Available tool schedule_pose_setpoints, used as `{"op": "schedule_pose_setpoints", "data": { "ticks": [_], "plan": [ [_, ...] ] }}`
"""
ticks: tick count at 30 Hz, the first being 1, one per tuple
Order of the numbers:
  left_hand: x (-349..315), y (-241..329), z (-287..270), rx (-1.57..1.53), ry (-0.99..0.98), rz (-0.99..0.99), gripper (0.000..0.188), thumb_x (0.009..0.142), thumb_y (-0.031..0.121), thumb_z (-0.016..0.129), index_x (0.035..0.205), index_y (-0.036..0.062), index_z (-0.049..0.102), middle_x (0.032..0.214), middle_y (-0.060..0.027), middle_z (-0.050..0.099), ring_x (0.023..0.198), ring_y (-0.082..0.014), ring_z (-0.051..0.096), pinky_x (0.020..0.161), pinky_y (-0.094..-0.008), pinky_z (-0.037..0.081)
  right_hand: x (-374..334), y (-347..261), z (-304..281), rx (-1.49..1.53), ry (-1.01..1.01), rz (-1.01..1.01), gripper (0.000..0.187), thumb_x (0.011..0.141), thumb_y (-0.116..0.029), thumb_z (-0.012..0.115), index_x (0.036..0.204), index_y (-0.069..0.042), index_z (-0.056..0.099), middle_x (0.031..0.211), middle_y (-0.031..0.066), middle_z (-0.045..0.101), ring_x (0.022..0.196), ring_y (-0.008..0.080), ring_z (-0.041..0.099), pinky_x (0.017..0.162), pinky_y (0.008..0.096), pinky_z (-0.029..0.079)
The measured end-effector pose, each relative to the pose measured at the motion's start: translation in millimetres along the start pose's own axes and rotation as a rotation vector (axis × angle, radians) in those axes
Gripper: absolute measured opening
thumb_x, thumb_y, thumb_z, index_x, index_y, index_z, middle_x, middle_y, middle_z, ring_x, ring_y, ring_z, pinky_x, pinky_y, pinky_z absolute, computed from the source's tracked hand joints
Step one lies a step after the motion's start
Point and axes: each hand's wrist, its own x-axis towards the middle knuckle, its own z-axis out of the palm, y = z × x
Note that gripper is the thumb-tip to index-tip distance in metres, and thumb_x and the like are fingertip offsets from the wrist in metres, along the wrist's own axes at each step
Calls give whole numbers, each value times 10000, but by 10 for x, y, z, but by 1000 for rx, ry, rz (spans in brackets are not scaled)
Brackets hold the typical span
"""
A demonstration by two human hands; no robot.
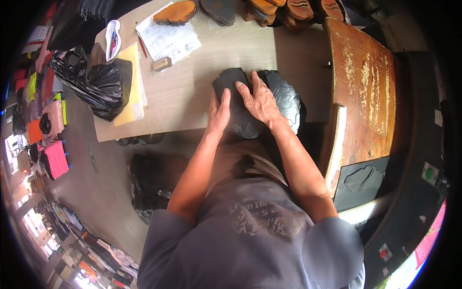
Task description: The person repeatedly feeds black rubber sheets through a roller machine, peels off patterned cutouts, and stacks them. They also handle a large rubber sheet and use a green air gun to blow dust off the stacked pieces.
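On the near edge of the pale table, my hands rest around a black stack of what look like flat cut pieces, its lower end overhanging toward me. My left hand grips the left side, thumb along the top and fingers against the edge. Across the right side lies my right hand, its thumb on the upper face and its fingers stretched along the far right edge. Close beside it on the right is a second black pile with many overlapping wavy edges. The undersides of both are hidden.
A black plastic bag sits at the table's left over yellow paper. Written sheets, a small block and a white pen tray lie farther back. Shoe-shaped forms line the far edge. A worn wooden board stands right.
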Motion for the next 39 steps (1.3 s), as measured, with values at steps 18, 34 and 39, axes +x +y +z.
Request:
{"op": "schedule_pose_setpoints", "data": {
  "ticks": [18, 34, 39],
  "plan": [
    [173, -315, -137, -59, -197, 250, 732, 1144, 522, 394, 1632, -21, 345, 1685, -278, 343, 1600, -426, 262, 1316, -461, 204, 51, -398, -78, 280, -164, 173, 832, 807, -451, 881, 1397, 77, 627, 1249, 227, 748, 1136, 293, 733, 993, 357, 563],
    [-242, 86, -636, -215, -377, 365, 965, 997, 532, 724, 1657, -21, 289, 1633, -270, 412, 1530, -350, 402, 1246, -434, 340, -363, -713, -174, 409, -110, 93, 1098, 691, -311, 981, 1560, 102, 452, 1419, 218, 650, 1302, 282, 619, 1134, 372, 472],
    [-330, 354, -959, -532, -660, -40, 756, 916, 356, 860, 1498, -4, 537, 1356, -111, 668, 1241, -211, 630, 1081, -360, 499, -601, -969, -91, 773, -112, 258, 933, 778, -100, 934, 1557, 81, 456, 1276, 135, 714, 1123, 200, 693, 1005, 332, 562]
  ]
}}
